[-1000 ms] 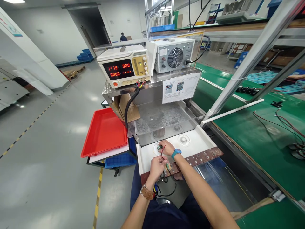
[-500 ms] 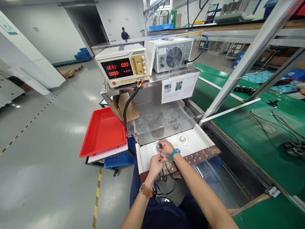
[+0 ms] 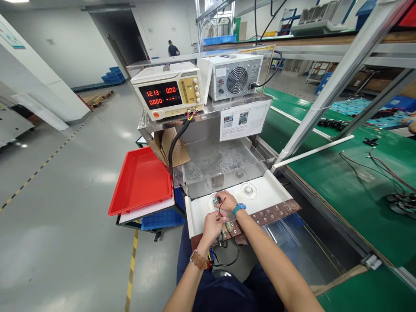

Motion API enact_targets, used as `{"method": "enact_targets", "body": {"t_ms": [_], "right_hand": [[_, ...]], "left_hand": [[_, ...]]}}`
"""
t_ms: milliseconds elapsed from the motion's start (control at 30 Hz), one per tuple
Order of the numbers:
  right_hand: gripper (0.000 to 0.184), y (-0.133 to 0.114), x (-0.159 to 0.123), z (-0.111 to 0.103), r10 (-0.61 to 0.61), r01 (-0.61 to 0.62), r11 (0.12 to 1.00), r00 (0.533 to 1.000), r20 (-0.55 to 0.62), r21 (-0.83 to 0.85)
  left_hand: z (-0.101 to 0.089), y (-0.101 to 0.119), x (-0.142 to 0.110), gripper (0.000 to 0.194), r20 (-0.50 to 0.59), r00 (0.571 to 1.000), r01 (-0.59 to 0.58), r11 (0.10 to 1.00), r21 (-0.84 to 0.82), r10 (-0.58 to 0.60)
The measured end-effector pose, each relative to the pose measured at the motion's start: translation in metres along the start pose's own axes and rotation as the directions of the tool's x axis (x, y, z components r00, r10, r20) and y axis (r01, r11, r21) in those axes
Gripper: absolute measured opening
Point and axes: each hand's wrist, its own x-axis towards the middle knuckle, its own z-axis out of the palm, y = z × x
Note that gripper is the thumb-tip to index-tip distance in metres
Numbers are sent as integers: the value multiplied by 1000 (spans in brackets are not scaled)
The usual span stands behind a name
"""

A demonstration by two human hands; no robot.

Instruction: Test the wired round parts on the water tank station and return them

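My left hand is closed, its fingertips pinched on a thin red wire at the front of the white tray. The wire loops up toward my right hand, whose curled fingers grip a small circuit board at the left round holder of the tray. Those fingers partly hide the board. Just below my left fingertips is a green clip, with a black cable hanging from it. A brown perforated strip runs along the tray's front edge.
A power supply with red digits stands on the metal shelf, beside a grey fan-cooled unit. A red tray is at the left. To the right, a green bench carries wired parts. A clear sheet rises behind the white tray.
Both hands keep almost the same position and hold. The view has shifted very slightly, and the person far back has moved a little to the right.
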Motion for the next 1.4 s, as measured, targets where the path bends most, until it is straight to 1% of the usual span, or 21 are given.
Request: {"method": "enact_targets", "body": {"t_ms": [167,300,567,733,833,1000,1167,1233,1300,1333,1400], "right_hand": [[30,-2,0,-2,6,-6,1000,1000,11,3],[29,-3,0,-2,14,-15,1000,1000,12,8],[28,-2,1,5,7,-7,1000,1000,-6,27],[24,-2,2,8,16,-15,999,1000,-22,48],[26,-3,0,8,10,-9,998,1000,-24,55],[27,-2,1,7,-3,4,1000,1000,-28,30],[20,-10,3,5,-19,20,1000,999,-33,20],[20,-16,2,0,-15,19,998,997,-71,54],[22,-19,0,-11,9,10,994,985,-171,109],[24,-19,-3,-19,40,-7,990,971,-238,139],[25,-11,-13,-43,126,-60,981,921,-369,186]], "left_hand": [[0,1,0,14,-2,1000,8,1000,-18,-8],[0,6,-2,10,-6,1000,2,1000,11,-2],[0,9,-4,7,-27,1000,14,999,30,-13],[1,9,-4,3,-36,999,-6,1000,10,6],[1,10,-5,2,-47,999,-19,1000,-10,19],[2,10,-4,9,-52,998,-23,1000,-7,23],[-1,10,-2,26,-37,999,-30,1000,-2,30],[-2,13,-2,36,-57,998,-36,999,8,36],[-4,15,-1,48,-112,994,-14,1000,-17,12],[-5,16,0,53,-147,989,3,999,-46,-10],[-8,16,2,60,-198,979,34,994,-109,-55]]}}
